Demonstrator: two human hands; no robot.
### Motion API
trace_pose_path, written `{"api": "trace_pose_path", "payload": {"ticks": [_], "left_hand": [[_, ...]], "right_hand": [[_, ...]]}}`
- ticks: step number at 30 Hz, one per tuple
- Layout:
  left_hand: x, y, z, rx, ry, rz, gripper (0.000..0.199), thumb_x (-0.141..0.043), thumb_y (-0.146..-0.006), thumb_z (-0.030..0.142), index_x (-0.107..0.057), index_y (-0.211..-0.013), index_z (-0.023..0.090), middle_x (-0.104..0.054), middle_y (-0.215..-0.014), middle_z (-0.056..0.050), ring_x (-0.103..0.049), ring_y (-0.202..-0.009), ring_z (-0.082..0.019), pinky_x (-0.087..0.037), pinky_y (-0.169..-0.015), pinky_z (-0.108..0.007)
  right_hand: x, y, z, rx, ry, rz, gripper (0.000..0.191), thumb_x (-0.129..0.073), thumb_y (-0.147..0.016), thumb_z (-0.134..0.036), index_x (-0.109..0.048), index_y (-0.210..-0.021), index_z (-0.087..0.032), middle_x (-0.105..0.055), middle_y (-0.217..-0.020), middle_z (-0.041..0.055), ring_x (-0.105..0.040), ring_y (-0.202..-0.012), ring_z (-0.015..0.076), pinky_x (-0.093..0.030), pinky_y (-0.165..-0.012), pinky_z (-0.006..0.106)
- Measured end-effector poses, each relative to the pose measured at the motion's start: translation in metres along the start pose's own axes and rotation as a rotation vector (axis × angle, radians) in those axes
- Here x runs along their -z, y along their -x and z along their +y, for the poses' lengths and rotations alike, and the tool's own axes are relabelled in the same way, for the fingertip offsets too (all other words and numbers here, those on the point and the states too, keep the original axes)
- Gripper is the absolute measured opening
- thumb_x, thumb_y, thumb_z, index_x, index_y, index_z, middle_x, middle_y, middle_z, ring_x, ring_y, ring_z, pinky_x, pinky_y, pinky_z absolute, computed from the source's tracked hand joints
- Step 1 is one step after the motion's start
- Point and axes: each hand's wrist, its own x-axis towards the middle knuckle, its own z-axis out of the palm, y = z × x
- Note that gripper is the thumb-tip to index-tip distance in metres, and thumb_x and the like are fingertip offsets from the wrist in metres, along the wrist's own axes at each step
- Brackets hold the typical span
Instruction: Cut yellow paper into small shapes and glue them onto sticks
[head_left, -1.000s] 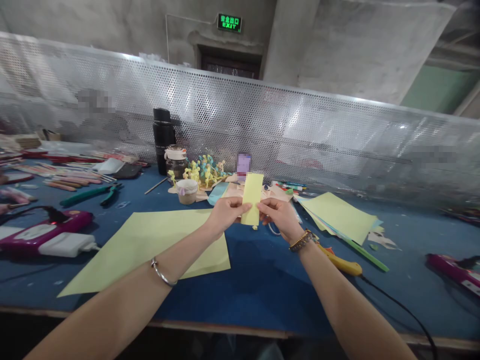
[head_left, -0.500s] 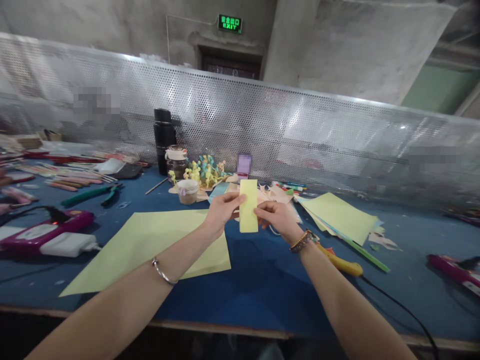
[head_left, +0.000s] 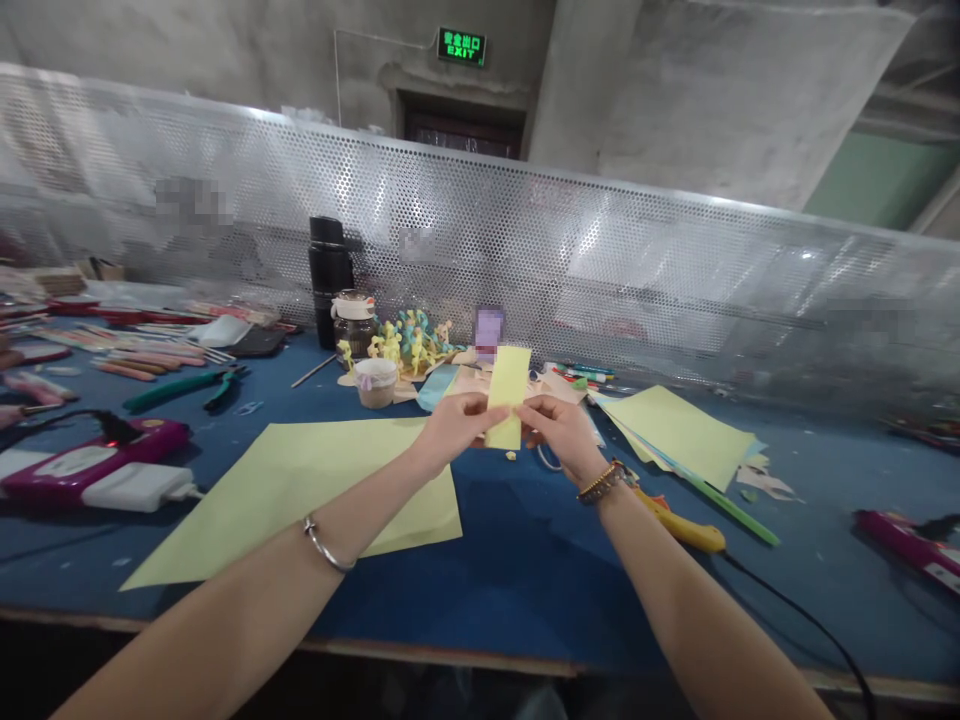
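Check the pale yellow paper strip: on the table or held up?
Held up: the paper strip stands nearly upright between the left hand and the right hand, clear of the table.

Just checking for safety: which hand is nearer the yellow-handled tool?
The right hand is nearer, up and left of the yellow-handled tool. The left hand is farther, on the other side of the yellow paper strip.
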Motion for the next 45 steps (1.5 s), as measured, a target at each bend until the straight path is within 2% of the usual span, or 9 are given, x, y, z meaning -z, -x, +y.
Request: {"api": "trace_pose_path", "payload": {"ticks": [7,14,18,24,28,31,39,42,45], "left_hand": [[-0.001,0.003,-0.001,0.061,-0.149,-0.066,0.032,-0.074,-0.064,0.042,-0.061,-0.055,0.014,-0.065,-0.054,-0.007,-0.060,-0.044,-0.015,-0.050,-0.047,-0.025],[-0.001,-0.004,-0.007,-0.045,-0.101,0.006,0.049,-0.074,-0.063,0.044,-0.064,-0.102,0.017,-0.070,-0.094,-0.010,-0.066,-0.076,-0.020,-0.049,-0.057,-0.023],[-0.008,0.000,-0.004,-0.067,0.038,0.001,0.043,-0.072,-0.067,0.042,-0.061,-0.101,0.017,-0.068,-0.093,-0.008,-0.064,-0.080,-0.018,-0.049,-0.065,-0.026],[-0.011,0.003,0.000,0.055,0.297,-0.033,0.033,-0.073,-0.066,0.035,-0.058,-0.090,0.018,-0.063,-0.078,-0.001,-0.060,-0.068,-0.015,-0.049,-0.059,-0.026],[-0.010,0.003,0.005,0.197,0.431,-0.010,0.014,-0.059,-0.068,0.022,-0.059,-0.081,0.016,-0.063,-0.066,-0.002,-0.060,-0.059,-0.015,-0.050,-0.057,-0.027],[-0.008,0.003,0.009,0.282,0.521,-0.031,0.017,-0.049,-0.067,0.021,-0.061,-0.077,0.014,-0.067,-0.067,-0.007,-0.064,-0.064,-0.021,-0.053,-0.063,-0.032],[-0.004,-0.004,0.004,0.112,0.511,0.157,0.026,-0.060,-0.059,0.016,-0.065,-0.085,0.012,-0.073,-0.083,-0.010,-0.068,-0.078,-0.027,-0.054,-0.071,-0.037],[-0.004,-0.005,-0.001,0.005,0.404,0.185,0.034,-0.069,-0.054,0.015,-0.067,-0.087,0.012,-0.073,-0.087,-0.009,-0.068,-0.081,-0.027,-0.054,-0.072,-0.035],[-0.003,-0.007,-0.007,-0.093,0.253,0.228,0.036,-0.072,-0.053,0.014,-0.069,-0.088,0.013,-0.073,-0.090,-0.009,-0.067,-0.086,-0.026,-0.054,-0.075,-0.033]], "right_hand": [[0.002,-0.001,-0.001,-0.004,-0.051,0.097,0.032,-0.071,-0.065,-0.045,-0.063,-0.073,-0.016,-0.060,-0.059,0.0000,-0.056,-0.054,0.0130,-0.047,-0.046,0.024],[-0.001,0.002,-0.002,0.107,0.221,0.106,0.022,-0.064,-0.072,-0.039,-0.062,-0.069,-0.017,-0.061,-0.058,0.0012,-0.056,-0.052,0.0145,-0.046,-0.050,0.027],[-0.006,0.005,-0.002,0.210,0.407,0.052,0.021,-0.063,-0.073,-0.037,-0.063,-0.067,-0.017,-0.064,-0.063,0.0027,-0.057,-0.057,0.0148,-0.045,-0.056,0.027],[-0.010,0.006,-0.003,0.249,0.330,-0.138,0.023,-0.067,-0.072,-0.040,-0.064,-0.070,-0.018,-0.066,-0.069,0.0016,-0.057,-0.063,0.0135,-0.046,-0.062,0.027],[-0.008,0.005,-0.002,0.159,0.253,-0.146,0.024,-0.067,-0.071,-0.042,-0.063,-0.071,-0.018,-0.063,-0.068,0.0002,-0.053,-0.056,0.0115,-0.044,-0.052,0.024],[-0.006,0.003,0.000,0.108,0.204,-0.114,0.027,-0.065,-0.072,-0.045,-0.062,-0.071,-0.019,-0.060,-0.065,-0.0013,-0.049,-0.050,0.0097,-0.042,-0.045,0.023],[-0.003,-0.002,0.004,0.019,0.136,-0.011,0.031,-0.061,-0.073,-0.049,-0.061,-0.080,-0.019,-0.059,-0.070,0.0002,-0.054,-0.058,0.0134,-0.047,-0.046,0.024],[-0.006,0.002,0.002,0.157,0.246,0.011,0.035,-0.061,-0.075,-0.044,-0.057,-0.100,-0.019,-0.060,-0.084,0.0037,-0.057,-0.065,0.0143,-0.050,-0.053,0.027],[-0.014,0.010,-0.001,0.311,0.412,-0.017,0.055,-0.065,-0.073,-0.040,-0.049,-0.122,-0.021,-0.058,-0.103,0.0082,-0.059,-0.074,0.0160,-0.052,-0.062,0.030]]}}
